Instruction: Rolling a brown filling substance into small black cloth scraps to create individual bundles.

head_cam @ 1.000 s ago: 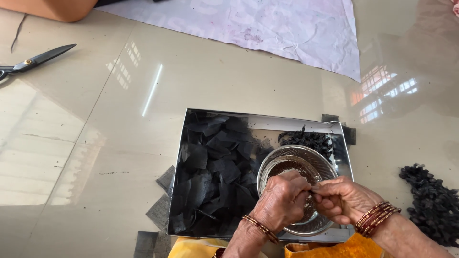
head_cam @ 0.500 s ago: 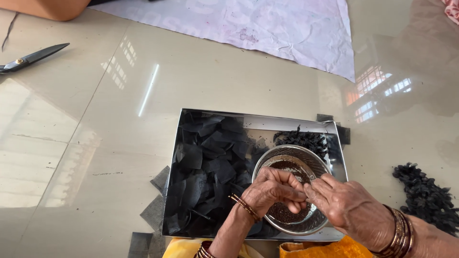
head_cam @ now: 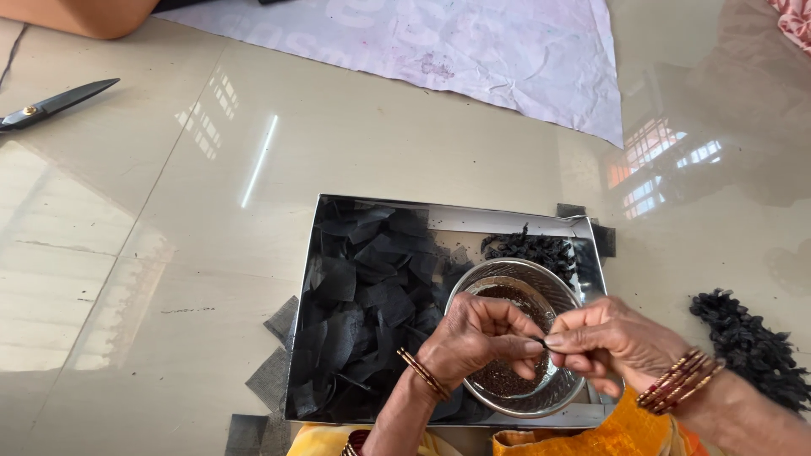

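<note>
A shallow steel tray [head_cam: 473, 217] lies on the floor, filled on its left with several black fabric squares [head_cam: 363, 295]. In its right part stands a round steel bowl [head_cam: 549, 291] holding dark grains, with a heap of small black bundles [head_cam: 532, 247] behind it. Over the bowl, my left hand [head_cam: 477, 338] and my right hand [head_cam: 612, 342] meet fingertip to fingertip, both pinching one small black piece [head_cam: 542, 343]. Bangles circle both wrists.
A pile of black bundles [head_cam: 748, 346] lies on the floor to the right. Scissors [head_cam: 51, 105] rest at far left. A white sheet [head_cam: 439, 42] covers the floor at the back. Loose fabric squares [head_cam: 270, 380] lie beside the tray's left corner.
Both hands stay over the bowl working the small black piece. The right hand has shifted slightly right, and its fingertips now pinch the piece against the left hand's.
</note>
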